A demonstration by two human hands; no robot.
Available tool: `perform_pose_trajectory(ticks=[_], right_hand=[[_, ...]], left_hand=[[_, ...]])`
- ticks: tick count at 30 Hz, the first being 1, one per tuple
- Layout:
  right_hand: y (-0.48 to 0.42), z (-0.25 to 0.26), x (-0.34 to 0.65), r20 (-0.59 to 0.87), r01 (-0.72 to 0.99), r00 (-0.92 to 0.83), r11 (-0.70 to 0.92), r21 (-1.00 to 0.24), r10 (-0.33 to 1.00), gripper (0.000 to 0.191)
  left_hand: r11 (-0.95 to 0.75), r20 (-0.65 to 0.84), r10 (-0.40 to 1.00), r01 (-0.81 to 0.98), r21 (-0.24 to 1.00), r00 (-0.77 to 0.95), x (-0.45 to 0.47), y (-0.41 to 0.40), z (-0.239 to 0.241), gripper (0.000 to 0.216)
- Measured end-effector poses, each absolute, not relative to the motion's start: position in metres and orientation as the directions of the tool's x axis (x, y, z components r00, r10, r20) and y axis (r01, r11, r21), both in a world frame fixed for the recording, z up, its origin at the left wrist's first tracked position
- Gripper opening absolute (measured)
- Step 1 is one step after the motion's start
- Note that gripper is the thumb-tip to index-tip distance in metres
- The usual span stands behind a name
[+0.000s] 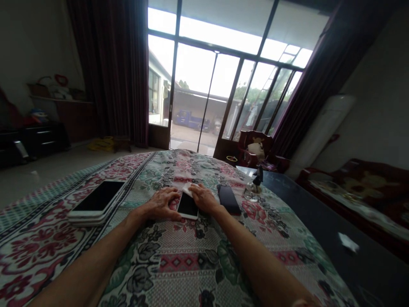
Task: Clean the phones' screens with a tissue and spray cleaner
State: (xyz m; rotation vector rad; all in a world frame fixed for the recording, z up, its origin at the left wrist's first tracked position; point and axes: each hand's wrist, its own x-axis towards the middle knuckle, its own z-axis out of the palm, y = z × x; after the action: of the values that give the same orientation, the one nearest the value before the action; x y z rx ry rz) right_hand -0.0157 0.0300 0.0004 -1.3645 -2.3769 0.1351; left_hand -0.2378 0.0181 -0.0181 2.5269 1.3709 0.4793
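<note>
A white smartphone (188, 206) with a dark screen lies face up on the flowered tablecloth. My left hand (163, 204) grips its left side, thumb at the near corner and fingers farther up. Under the fingers of my right hand (204, 198) a white tissue (187, 189) is pressed at the phone's far end. Just right of that hand lies a dark phone or phone case (228, 199). Off to the left is a stack of white devices (98, 197), the top one with a black screen facing up.
A small dark figure on a clear base (254, 187) stands at the table's right side. Beyond it, a dark lower surface (319, 221) bears a crumpled white tissue (348, 242). A wooden armchair (252, 149) and glass doors (198, 98) are farther back.
</note>
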Motion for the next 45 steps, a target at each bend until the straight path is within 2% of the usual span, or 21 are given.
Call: perform_pose_trajectory(ticks=[6, 12, 17, 24, 28, 31, 38, 45], right_hand=[[0.046, 0.001, -0.027, 0.243, 0.835, -0.44, 0.493, -0.243, 0.865, 0.033], [0.025, -0.002, -0.018, 0.262, 0.766, -0.535, 0.592, -0.251, 0.803, 0.035], [0.006, -0.005, -0.011, 0.295, 0.697, -0.597, 0.664, -0.27, 0.746, 0.036], [-0.002, 0.007, -0.018, 0.344, 0.667, -0.642, 0.72, -0.19, 0.685, 0.027], [-0.001, 0.006, -0.02, 0.342, 0.636, -0.652, 0.734, -0.238, 0.676, 0.033], [0.002, 0.004, -0.019, 0.346, 0.647, -0.638, 0.722, -0.244, 0.688, 0.031], [0.0, 0.005, -0.019, 0.372, 0.566, -0.684, 0.778, -0.273, 0.628, 0.028], [-0.013, 0.009, -0.026, 0.374, 0.466, -0.752, 0.839, -0.279, 0.542, 0.032]], left_hand=[[-0.524, 0.143, 0.849, 0.773, 0.358, 0.509, -0.235, 0.013, -0.009, 0.085], [-0.501, 0.07, 0.853, 0.775, 0.386, 0.517, -0.239, 0.012, -0.003, 0.087], [-0.503, 0.094, 0.857, 0.782, 0.369, 0.507, -0.237, 0.01, -0.004, 0.088], [-0.52, 0.115, 0.847, 0.766, 0.377, 0.518, -0.237, 0.009, -0.003, 0.085], [-0.494, 0.041, 0.845, 0.75, 0.44, 0.533, -0.245, 0.014, -0.001, 0.086], [-0.475, 0.006, 0.836, 0.718, 0.51, 0.549, -0.251, 0.017, 0.0, 0.078], [-0.51, 0.101, 0.818, 0.632, 0.583, 0.566, -0.253, 0.019, -0.004, 0.06], [-0.525, 0.105, 0.8, 0.603, 0.601, 0.591, -0.256, 0.022, -0.006, 0.059]])
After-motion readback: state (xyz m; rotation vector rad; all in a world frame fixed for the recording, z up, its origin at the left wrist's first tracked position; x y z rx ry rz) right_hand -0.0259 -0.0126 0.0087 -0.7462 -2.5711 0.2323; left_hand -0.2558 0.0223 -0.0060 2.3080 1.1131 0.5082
